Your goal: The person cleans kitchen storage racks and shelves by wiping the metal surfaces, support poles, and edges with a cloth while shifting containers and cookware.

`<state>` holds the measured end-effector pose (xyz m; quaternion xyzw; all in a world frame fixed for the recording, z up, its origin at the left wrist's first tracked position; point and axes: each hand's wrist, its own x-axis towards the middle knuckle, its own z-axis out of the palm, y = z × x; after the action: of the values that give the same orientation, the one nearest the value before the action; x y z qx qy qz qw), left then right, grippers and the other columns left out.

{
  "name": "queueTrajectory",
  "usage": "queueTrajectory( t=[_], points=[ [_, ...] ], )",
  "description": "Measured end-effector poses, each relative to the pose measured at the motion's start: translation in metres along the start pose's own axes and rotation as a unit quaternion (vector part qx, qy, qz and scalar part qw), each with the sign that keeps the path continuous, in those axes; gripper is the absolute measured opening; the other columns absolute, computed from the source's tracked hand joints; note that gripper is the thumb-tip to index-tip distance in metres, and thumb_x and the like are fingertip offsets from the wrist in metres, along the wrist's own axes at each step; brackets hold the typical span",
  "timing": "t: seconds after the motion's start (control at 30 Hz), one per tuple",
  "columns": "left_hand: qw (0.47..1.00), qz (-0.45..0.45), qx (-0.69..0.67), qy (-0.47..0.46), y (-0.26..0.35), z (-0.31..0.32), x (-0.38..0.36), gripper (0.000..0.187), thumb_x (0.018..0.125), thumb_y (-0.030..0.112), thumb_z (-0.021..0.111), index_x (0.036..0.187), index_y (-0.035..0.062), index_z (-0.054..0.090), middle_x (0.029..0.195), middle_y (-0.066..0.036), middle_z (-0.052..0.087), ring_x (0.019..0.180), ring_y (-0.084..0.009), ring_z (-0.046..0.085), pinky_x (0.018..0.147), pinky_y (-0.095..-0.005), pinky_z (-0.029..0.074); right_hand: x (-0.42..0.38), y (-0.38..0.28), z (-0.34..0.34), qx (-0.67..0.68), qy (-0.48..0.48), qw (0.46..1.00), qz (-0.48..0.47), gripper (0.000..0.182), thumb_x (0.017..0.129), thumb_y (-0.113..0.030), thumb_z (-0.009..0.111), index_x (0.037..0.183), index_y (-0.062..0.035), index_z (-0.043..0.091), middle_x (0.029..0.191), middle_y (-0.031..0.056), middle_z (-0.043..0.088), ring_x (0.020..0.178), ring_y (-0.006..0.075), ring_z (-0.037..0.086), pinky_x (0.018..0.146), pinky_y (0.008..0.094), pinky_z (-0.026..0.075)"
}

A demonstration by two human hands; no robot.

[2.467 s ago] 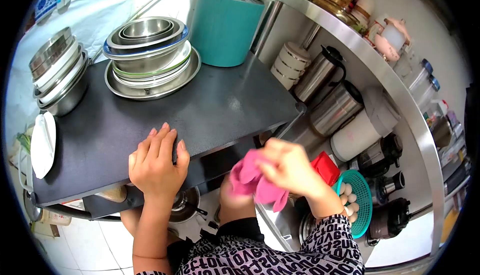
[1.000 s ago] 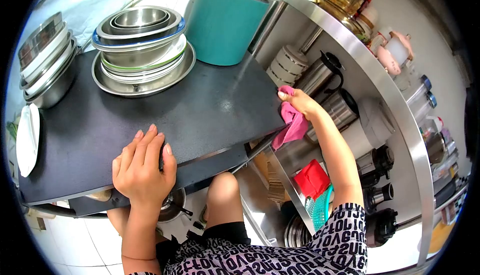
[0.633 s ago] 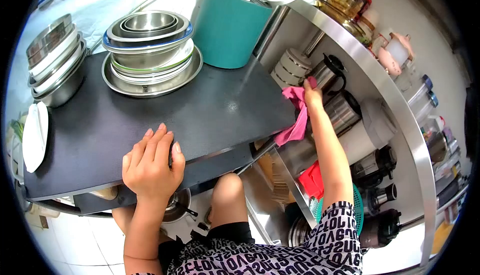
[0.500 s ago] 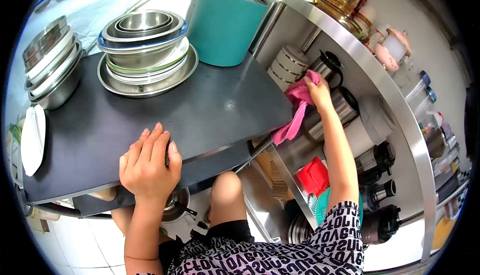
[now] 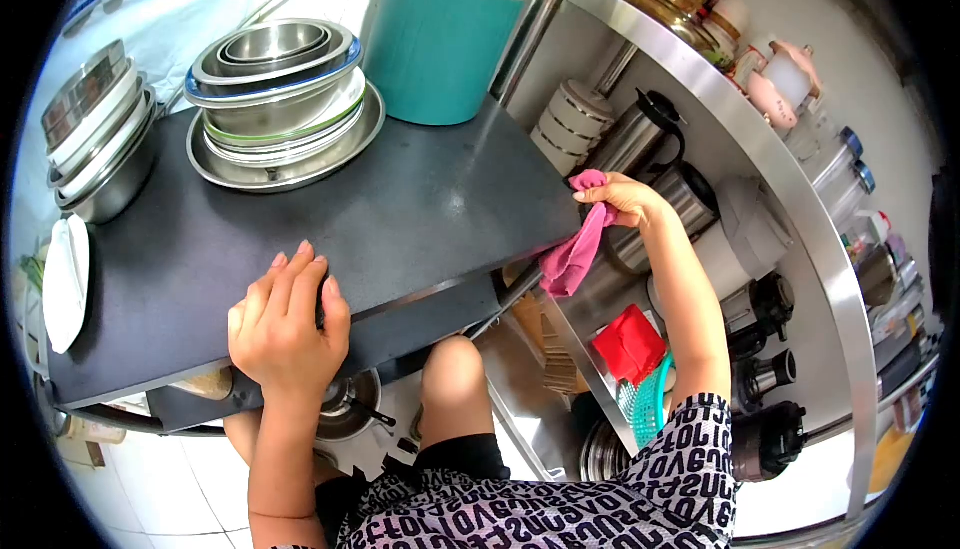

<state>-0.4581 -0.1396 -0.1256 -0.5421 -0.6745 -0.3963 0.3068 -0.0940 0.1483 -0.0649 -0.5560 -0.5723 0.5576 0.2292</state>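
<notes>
Shelving of bright stainless steel [image 5: 800, 219] runs along the right, crowded with steel jugs, jars and small appliances. Beside it stands the dark matte flat-topped counter [image 5: 400, 219], carrying a stack of nested steel bowls on a steel tray [image 5: 280, 99], a second bowl stack [image 5: 95, 144] at its left end, and a teal cylindrical utensil holder [image 5: 440, 44].

The left hand [image 5: 285, 329] lies palm-down on the counter's front edge, fingers together and curled over the lip. The right hand [image 5: 625, 199] pinches a pink cloth [image 5: 572, 249] between thumb and fingers at the counter's right corner; the cloth hangs below that corner, just beside a steel thermos jug with black handle [image 5: 640, 134].

Risks, by judgement: the trailing cloth could catch the jug's handle and tip it against neighbouring vessels; weight leaned on the front edge could jolt the counter, and the tall bowl stacks could slide.

Writing: the patterned sleeve [image 5: 690, 459] bears repeated black letters, not legible as words. No brand can be read elsewhere.
</notes>
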Motion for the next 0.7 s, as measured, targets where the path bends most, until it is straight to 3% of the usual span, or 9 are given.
queueTrajectory(
  t=[0.13,0.37,0.7],
  points=[
    [1.0,0.001,0.003,-0.003,0.001,0.0,-0.001,0.014,0.084,0.017,0.062,0.094,0.0137,0.071,0.104,0.001,0.073,0.097,-0.0196,0.068,0.076,-0.0308,0.045,0.02,0.003,-0.009,-0.002,-0.046,0.999,0.029,0.019,0.085,-0.011,0.074,0.099,-0.0046,0.064,0.082,-0.0002,0.065,0.063,0.0102,0.062,0.051,0.0255,0.053],
    [1.0,-0.002,0.003,-0.003,0.001,0.0,0.0,0.014,0.084,0.016,0.062,0.094,0.0135,0.071,0.103,0.001,0.073,0.097,-0.0198,0.068,0.076,-0.0316,0.046,0.009,-0.005,-0.009,0.045,-0.1,0.993,0.053,0.018,0.083,-0.005,0.074,0.098,-0.0052,0.064,0.089,0.0029,0.068,0.075,0.0149,0.065,0.073,0.0334,0.058],
    [1.0,0.0,0.013,-0.007,0.001,0.0,0.001,0.014,0.084,0.016,0.061,0.094,0.0128,0.071,0.102,0.001,0.073,0.097,-0.0202,0.068,0.077,-0.032,0.046,0.014,0.0,-0.016,0.079,-0.141,0.985,0.054,0.019,0.082,-0.005,0.075,0.098,-0.0058,0.064,0.091,0.004,0.069,0.08,0.0154,0.067,0.074,0.0337,0.058]
  ],
)
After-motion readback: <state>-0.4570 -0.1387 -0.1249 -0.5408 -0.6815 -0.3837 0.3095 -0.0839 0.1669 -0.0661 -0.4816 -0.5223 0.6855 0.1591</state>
